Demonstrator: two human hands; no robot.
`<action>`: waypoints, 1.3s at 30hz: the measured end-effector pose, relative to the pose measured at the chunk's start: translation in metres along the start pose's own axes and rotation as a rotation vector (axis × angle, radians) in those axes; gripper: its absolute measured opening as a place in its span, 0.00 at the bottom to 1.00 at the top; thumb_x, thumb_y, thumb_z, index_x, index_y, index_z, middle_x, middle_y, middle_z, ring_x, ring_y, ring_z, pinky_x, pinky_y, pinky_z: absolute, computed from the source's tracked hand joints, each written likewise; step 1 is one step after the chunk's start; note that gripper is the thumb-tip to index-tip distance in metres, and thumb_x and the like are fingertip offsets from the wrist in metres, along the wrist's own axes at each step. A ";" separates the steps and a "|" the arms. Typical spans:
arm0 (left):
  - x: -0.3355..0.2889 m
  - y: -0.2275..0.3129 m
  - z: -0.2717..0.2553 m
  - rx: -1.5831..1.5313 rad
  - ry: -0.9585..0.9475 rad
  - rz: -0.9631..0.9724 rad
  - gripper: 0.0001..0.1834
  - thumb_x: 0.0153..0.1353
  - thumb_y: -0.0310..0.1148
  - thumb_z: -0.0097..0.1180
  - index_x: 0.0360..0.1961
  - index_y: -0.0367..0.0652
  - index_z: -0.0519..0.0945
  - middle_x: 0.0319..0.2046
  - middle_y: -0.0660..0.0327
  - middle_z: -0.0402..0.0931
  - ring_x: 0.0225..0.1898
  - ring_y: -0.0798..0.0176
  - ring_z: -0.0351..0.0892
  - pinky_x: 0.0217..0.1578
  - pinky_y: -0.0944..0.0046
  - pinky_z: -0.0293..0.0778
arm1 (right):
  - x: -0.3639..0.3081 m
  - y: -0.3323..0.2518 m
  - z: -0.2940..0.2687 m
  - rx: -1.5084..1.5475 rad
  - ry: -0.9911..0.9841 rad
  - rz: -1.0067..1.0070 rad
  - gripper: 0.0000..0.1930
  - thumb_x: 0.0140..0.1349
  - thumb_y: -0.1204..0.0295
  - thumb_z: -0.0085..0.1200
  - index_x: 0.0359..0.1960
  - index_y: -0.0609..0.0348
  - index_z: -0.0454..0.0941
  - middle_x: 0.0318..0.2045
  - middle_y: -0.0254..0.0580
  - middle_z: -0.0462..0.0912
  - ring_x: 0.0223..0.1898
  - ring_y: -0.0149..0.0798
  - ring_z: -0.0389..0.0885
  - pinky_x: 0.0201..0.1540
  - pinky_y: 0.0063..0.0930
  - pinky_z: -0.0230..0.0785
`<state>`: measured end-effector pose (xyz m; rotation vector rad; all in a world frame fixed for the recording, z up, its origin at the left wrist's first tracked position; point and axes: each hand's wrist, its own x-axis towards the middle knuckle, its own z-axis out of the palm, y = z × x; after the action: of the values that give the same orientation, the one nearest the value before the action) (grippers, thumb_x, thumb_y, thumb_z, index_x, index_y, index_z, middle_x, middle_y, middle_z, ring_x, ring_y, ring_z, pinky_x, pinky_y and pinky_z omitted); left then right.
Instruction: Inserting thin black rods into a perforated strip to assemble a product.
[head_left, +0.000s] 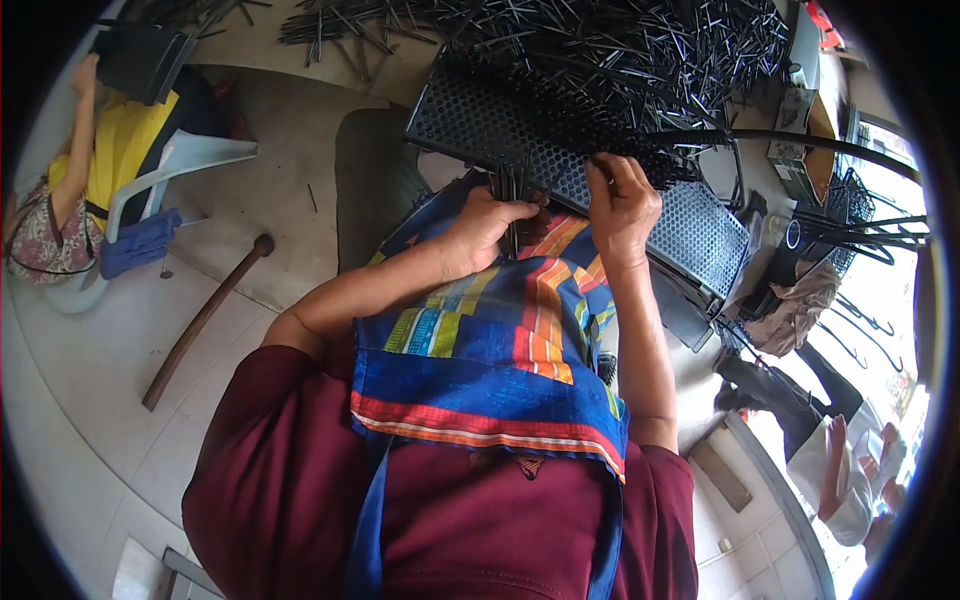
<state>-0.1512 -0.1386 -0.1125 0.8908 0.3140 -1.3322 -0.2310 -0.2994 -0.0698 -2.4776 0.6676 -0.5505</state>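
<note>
We see the left grip [482, 225] closed, thumb over fingers, around a small bundle of thin dark rods [508, 205] that stands roughly upright by the near edge of a perforated black tray [700, 230]. Some of its fingers are hidden behind the bundle. The right grip [626, 205] is over the tray, thumb and fingertips drawn close together beside a dense patch of black pins [580, 110]; we cannot tell whether it has hold of one.

The tray slants across in front of us, with bare holes at both ends, while the pins crowd its far side and mask the holes beneath. Beyond it, a tangled heap of loose rods [640, 50] covers much of the surface [265, 45]. A curved black bar [800, 138] cuts across from the right, just past the right grip. Below, a patterned apron [480, 375] lies under the left grip.

To the left, a wooden stick [210, 318] lies on the floor [120, 420], and a co-worker sits on a pale chair [190, 150], holding a dark panel [150, 60]. At right, we see a crumpled brown cloth [800, 310] near a dark wire basket [850, 215].
</note>
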 end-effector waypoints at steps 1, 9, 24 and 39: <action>-0.001 0.001 0.002 0.001 0.002 0.000 0.08 0.57 0.21 0.54 0.40 0.35 0.77 0.30 0.53 0.79 0.28 0.58 0.80 0.30 0.60 0.79 | -0.004 0.000 0.001 0.104 -0.067 0.122 0.09 0.54 0.77 0.58 0.38 0.60 0.82 0.25 0.38 0.82 0.22 0.31 0.78 0.26 0.24 0.69; -0.007 0.005 0.028 0.076 -0.072 -0.049 0.11 0.56 0.19 0.53 0.42 0.37 0.75 0.28 0.55 0.80 0.26 0.60 0.82 0.26 0.62 0.81 | -0.031 0.011 0.007 0.839 -0.329 0.691 0.05 0.53 0.77 0.58 0.29 0.66 0.82 0.19 0.31 0.78 0.20 0.21 0.71 0.21 0.16 0.60; 0.017 -0.031 0.007 0.540 -0.369 -0.223 0.10 0.57 0.19 0.51 0.40 0.31 0.76 0.32 0.52 0.80 0.34 0.56 0.82 0.34 0.57 0.81 | -0.090 0.122 -0.128 0.042 0.205 0.465 0.31 0.49 0.77 0.61 0.58 0.62 0.69 0.28 0.34 0.82 0.23 0.26 0.75 0.24 0.21 0.66; 0.056 -0.024 0.016 0.487 -0.129 -0.228 0.11 0.56 0.23 0.51 0.41 0.40 0.78 0.30 0.54 0.82 0.27 0.60 0.83 0.25 0.60 0.76 | -0.336 0.282 -0.145 1.231 1.036 1.354 0.32 0.60 0.42 0.47 0.55 0.54 0.67 0.30 0.42 0.80 0.19 0.34 0.71 0.21 0.28 0.59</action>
<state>-0.1635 -0.1891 -0.1481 1.1905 -0.0164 -1.7083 -0.6677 -0.3778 -0.1977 -0.2291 1.4807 -1.0975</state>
